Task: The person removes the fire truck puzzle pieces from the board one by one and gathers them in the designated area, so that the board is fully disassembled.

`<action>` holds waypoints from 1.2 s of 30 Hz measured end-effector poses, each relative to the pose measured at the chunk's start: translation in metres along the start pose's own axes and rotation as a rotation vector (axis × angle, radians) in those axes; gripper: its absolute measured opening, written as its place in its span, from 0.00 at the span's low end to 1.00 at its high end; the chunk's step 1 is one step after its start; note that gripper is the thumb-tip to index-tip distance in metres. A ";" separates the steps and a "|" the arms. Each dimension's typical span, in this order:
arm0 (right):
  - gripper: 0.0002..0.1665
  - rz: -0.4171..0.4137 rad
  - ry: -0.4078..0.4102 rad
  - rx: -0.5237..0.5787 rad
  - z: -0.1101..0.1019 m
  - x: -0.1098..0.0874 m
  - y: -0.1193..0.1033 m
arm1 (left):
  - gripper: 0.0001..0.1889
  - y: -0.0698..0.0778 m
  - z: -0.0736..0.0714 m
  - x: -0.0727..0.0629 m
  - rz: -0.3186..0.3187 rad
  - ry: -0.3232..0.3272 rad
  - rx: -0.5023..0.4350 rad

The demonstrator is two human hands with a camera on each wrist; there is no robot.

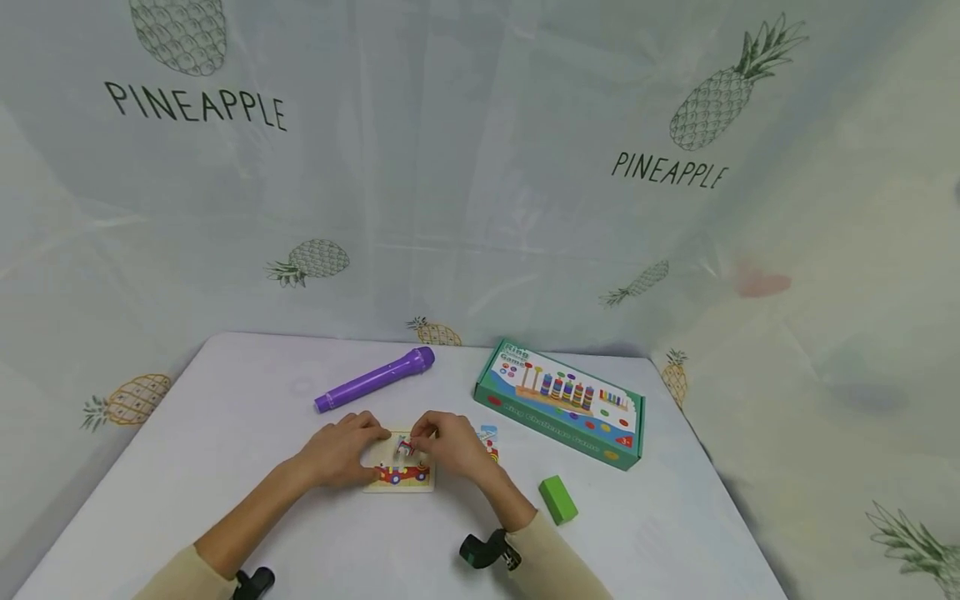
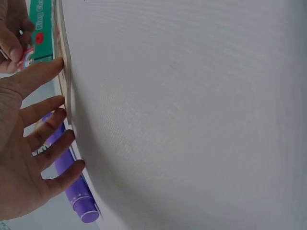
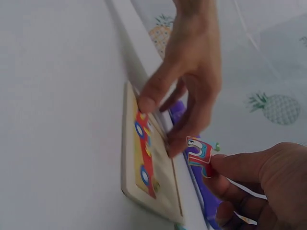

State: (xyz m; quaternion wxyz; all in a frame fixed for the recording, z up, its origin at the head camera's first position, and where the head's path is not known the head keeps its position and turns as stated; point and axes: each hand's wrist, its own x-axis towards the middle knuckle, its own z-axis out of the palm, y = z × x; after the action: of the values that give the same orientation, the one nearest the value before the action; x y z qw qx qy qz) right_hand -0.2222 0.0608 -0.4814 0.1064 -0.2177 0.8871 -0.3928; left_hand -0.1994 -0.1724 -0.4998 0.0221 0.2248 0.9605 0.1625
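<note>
A small wooden puzzle board [image 1: 384,455] lies flat on the white table, with a red vehicle picture along its near side. My left hand [image 1: 342,450] rests at the board's left edge, its thumb on the near part and its fingers toward the far part. In the left wrist view those fingers [image 2: 41,114] are spread and fairly straight. My right hand [image 1: 453,446] pinches a small red and blue puzzle piece [image 3: 199,154] between thumb and index finger. The piece is held above the board, tilted up. Just beyond the right hand, another colorful piece [image 1: 489,437] is partly covered.
A purple toy microphone [image 1: 375,381] lies behind the board. At the back right sits a green ring game box [image 1: 562,404]. A green block [image 1: 558,500] is right of the right forearm. Pineapple-print cloth [image 1: 450,167] hangs behind the table.
</note>
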 end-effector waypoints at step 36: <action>0.05 0.154 -0.086 -0.137 -0.028 -0.011 0.034 | 0.31 0.001 -0.001 0.001 -0.014 -0.018 -0.017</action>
State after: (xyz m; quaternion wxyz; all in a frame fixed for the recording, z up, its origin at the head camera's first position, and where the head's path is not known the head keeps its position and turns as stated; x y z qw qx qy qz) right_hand -0.2327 0.1043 -0.4878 0.1591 -0.1725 0.9206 -0.3122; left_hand -0.2003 -0.1717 -0.4988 0.0339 0.2195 0.9603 0.1687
